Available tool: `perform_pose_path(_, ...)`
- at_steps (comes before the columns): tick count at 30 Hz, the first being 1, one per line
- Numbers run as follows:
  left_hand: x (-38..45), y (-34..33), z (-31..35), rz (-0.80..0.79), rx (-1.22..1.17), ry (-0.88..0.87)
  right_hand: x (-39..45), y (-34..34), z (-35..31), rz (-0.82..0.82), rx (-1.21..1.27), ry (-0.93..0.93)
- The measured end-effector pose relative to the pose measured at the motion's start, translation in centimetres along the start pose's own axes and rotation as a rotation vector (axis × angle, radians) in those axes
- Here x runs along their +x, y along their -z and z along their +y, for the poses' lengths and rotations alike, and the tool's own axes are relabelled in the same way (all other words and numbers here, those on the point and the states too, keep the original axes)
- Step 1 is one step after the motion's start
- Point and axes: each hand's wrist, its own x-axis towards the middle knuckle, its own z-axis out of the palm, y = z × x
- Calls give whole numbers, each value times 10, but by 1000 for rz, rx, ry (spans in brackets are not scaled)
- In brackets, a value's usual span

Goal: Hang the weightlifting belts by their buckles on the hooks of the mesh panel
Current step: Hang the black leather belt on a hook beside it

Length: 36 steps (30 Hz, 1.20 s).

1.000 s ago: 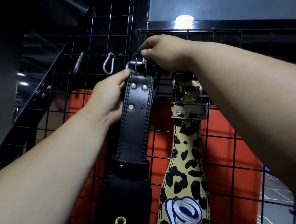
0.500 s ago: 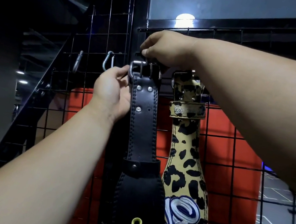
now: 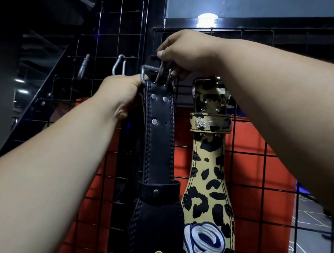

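A black leather weightlifting belt point(image 3: 159, 138) hangs down against the black mesh panel point(image 3: 265, 163), its silver buckle point(image 3: 158, 76) at the top. My left hand point(image 3: 119, 92) grips the belt's upper left edge just below the buckle. My right hand point(image 3: 186, 50) pinches the buckle's prongs from above, right at the wire. The hook under it is hidden by my fingers. To the right a leopard-print belt point(image 3: 208, 176) hangs by its own buckle point(image 3: 209, 87) from the panel.
Two silver carabiners point(image 3: 119, 67) point(image 3: 83, 67) hang on the mesh section to the left. A red board point(image 3: 272, 186) stands behind the panel. A black post point(image 3: 155, 15) separates the two mesh sections. A light point(image 3: 207, 19) glows above.
The black belt's top has shifted and tilted slightly, its lower part swinging right toward the leopard belt. My left hand has closed tighter on the belt's edge; my right hand stays at the buckle.
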Motion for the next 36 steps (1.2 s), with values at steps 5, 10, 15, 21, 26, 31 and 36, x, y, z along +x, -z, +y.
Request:
perform_pose_path(5, -9, -1, 1, 76, 25, -22, 1, 2, 2, 0, 12, 2)
perform_pose_path(10, -7, -3, 4, 23, 104, -79, 5, 2, 5, 46, -52, 5)
perform_pose_path(15, -5, -5, 5, 13, 136, -186, 9, 0, 7, 73, -127, 24)
perform_pose_path(21, -3, -2, 6, 10, 227, -155, 5, -1, 4, 101, -178, 49)
perform_pose_path(26, -21, -4, 6, -120, 35, -109, 5, -2, 5, 88, -156, 34)
perform_pose_path(31, -30, -5, -6, -141, -166, -64, -2, 0, 4, 83, -168, 46)
perform_pose_path(36, -41, -14, -9, -195, -75, -182, -4, -1, 4, 69, -192, 67)
